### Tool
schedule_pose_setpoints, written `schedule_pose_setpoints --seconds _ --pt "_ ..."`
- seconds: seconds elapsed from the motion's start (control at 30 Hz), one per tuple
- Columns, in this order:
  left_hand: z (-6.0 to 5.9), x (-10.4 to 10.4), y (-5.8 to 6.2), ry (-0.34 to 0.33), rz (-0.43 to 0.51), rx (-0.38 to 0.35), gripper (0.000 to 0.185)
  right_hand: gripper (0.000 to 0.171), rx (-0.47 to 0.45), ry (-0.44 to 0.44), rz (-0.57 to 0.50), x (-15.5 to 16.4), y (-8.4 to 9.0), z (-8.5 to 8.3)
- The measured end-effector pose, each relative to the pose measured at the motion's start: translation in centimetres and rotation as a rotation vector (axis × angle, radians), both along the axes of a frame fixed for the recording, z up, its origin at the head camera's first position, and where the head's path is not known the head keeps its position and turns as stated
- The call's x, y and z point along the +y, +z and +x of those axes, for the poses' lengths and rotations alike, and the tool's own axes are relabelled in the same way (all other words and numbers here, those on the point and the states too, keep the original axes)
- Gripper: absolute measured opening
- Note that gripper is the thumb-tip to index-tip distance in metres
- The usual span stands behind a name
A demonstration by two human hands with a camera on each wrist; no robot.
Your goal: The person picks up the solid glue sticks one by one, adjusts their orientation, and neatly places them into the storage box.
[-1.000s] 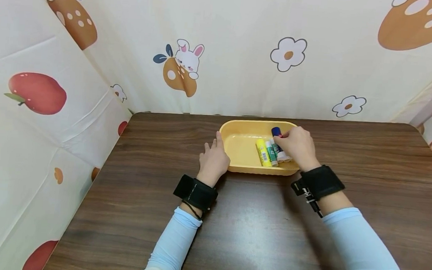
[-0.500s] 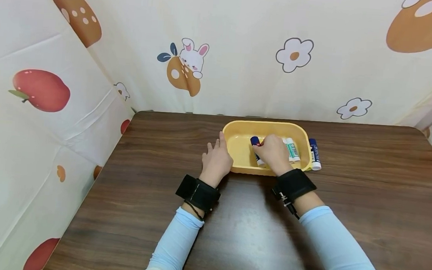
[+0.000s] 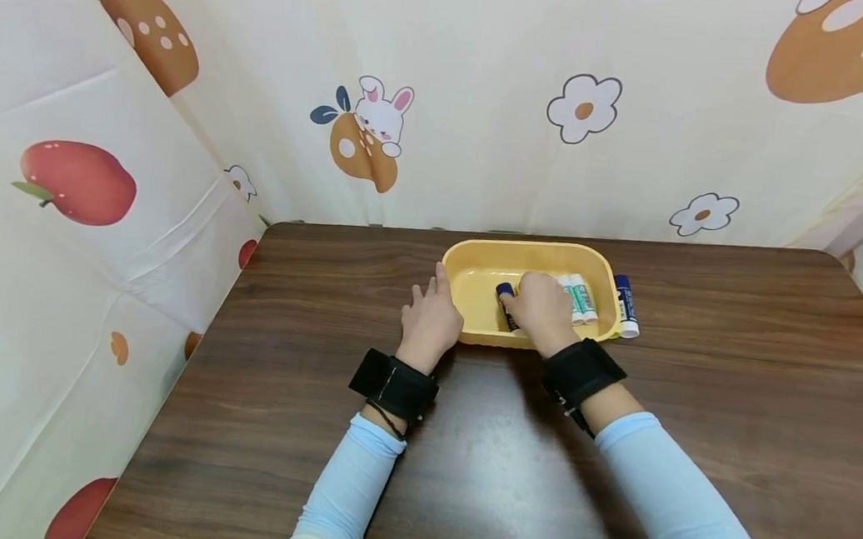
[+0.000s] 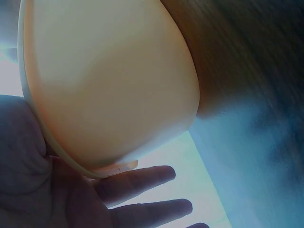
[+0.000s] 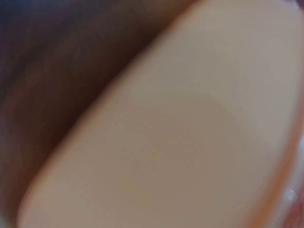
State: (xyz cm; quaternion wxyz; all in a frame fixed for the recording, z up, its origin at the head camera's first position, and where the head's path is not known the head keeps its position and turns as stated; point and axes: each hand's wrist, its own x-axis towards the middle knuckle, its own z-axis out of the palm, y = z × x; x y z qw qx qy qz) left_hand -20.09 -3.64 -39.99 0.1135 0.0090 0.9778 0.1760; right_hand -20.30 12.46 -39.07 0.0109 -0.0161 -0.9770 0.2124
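A yellow plastic tray [image 3: 475, 338] sits near the table's back edge. My left hand [image 3: 431, 324] rests against its front left corner, fingers straight along the outside of the left wall; in the left wrist view those fingers [image 4: 152, 213] spread beyond the rim. Inside the tray my right hand [image 3: 545, 311] pinches a glue stick with a dark blue cap [image 3: 505, 290], tilted toward the left half. To the right of that hand lie green-and-white glue sticks [image 3: 582, 299], partly covered by it. The right wrist view mostly shows the blurred outer wall of the tray [image 5: 156, 133].
Outside the tray's right wall a dark blue and white glue stick [image 3: 627, 306] lies on the brown wooden table [image 3: 733, 366]. A bit of something yellow [image 3: 613, 336] shows beside it. A printed cloth [image 3: 477, 156] hangs right behind the table.
My right hand has carried the blue-capped glue stick leftward within the tray, then lowered it slightly. The glue stick outside the right wall has come into sight. My left hand stays put.
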Motion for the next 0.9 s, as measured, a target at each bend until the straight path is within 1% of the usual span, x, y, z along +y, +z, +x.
schedule_pose_setpoints --seconds 0.1,0.23,0.3,0.4,0.5,0.63,0.8,0.9 --pt "-0.1 0.0 0.0 0.006 0.007 -0.001 0.072 0.039 0.056 -0.028 0.003 1.4 1.5 0.0" --pt "-0.1 0.0 -0.1 0.012 0.008 0.004 0.072 0.032 0.108 -0.084 0.021 4.5 3.4 -0.1" --pt "0.0 0.0 -0.1 0.010 0.007 0.005 0.072 0.032 0.105 -0.124 0.020 6.5 4.2 -0.1" --pt "0.0 0.0 -0.2 0.009 0.015 0.003 0.072 0.036 0.078 -0.186 0.020 9.2 4.6 -0.1" --pt "-0.1 -0.1 -0.1 0.010 0.015 0.007 0.071 0.039 0.032 -0.218 0.009 11.2 4.2 0.0" --pt "0.0 -0.1 -0.1 0.015 0.020 0.010 0.070 0.042 -0.029 -0.234 -0.009 13.0 2.8 0.3" --pt "0.1 0.0 -0.2 0.023 0.021 0.005 0.069 0.048 -0.159 -0.233 -0.045 14.2 1.0 0.7" --pt "0.1 0.1 -0.3 0.025 0.024 0.004 0.070 0.047 -0.199 -0.234 -0.063 14.4 0.2 0.7"
